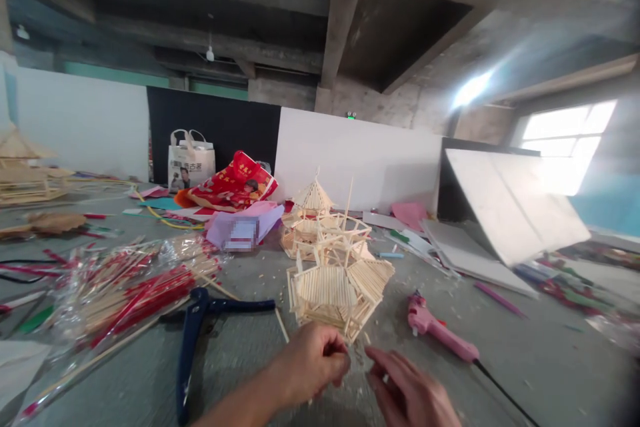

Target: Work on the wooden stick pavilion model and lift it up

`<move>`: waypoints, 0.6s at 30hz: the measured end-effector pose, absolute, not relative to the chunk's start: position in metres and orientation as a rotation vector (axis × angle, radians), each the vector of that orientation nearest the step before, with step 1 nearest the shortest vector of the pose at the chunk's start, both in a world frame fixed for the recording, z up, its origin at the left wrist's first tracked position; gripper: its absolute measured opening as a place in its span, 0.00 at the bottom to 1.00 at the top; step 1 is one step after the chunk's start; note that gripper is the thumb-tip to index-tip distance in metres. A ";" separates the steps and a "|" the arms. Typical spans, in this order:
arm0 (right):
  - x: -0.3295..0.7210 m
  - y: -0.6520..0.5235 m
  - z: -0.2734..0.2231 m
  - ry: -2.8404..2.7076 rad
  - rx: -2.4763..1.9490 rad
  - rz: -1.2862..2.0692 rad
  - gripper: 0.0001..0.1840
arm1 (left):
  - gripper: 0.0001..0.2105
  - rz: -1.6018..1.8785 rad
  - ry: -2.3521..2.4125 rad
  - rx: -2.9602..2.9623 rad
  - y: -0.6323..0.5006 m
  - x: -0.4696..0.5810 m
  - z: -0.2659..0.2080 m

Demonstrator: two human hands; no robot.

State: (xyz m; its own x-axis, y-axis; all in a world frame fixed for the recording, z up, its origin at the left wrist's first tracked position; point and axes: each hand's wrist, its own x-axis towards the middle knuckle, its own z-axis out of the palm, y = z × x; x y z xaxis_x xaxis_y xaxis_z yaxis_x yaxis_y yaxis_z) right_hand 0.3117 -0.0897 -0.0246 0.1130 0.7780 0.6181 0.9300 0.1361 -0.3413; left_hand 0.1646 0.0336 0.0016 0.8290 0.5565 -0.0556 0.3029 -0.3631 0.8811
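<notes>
Left hand (pixel 313 361) was pinched shut on what looked like a thin stick, hard to confirm; right hand (pixel 410 390) was loosely open, fingers extended, holding nothing visible. Stick model (pixel 340 280) sat just ahead of both hands, near edge touching the left knuckles. Judgement: brace the model, place lightly, since the lattice looked brittle. Pink glue gun (pixel 440 332) lay right of the right hand, blue cutters (pixel 200 330) left, on rough grey concrete.

A grey concrete floor (pixel 240 347) carries a stick-built pavilion model (pixel 336 267), blue-handled cutters (pixel 193 340), a pink glue gun (pixel 437 328) and wrapped chopsticks (pixel 120 290).
</notes>
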 end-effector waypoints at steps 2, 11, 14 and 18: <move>0.319 -0.087 -0.018 -1.731 -1.805 -0.285 0.11 | 0.09 0.394 0.660 2.145 0.033 0.164 0.002; 0.357 -0.103 -0.004 -1.768 -2.130 -0.340 0.12 | 0.11 0.304 0.712 2.602 0.021 0.152 0.015; 0.335 -0.090 -0.003 -1.862 -2.057 -0.274 0.12 | 0.12 0.256 0.698 2.708 0.023 0.145 0.018; 0.312 -0.065 -0.005 -2.029 -1.995 -0.382 0.13 | 0.13 0.241 0.728 2.757 0.027 0.142 0.021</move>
State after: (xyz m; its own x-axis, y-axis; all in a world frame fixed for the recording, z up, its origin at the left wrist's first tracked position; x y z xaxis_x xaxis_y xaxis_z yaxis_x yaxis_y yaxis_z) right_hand 0.3119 -0.0653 -0.0053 -0.0151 0.9287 0.3705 0.9999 0.0169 -0.0016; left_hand 0.1420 0.0271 0.0207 0.8593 0.5038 0.0888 0.4573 -0.8342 0.3082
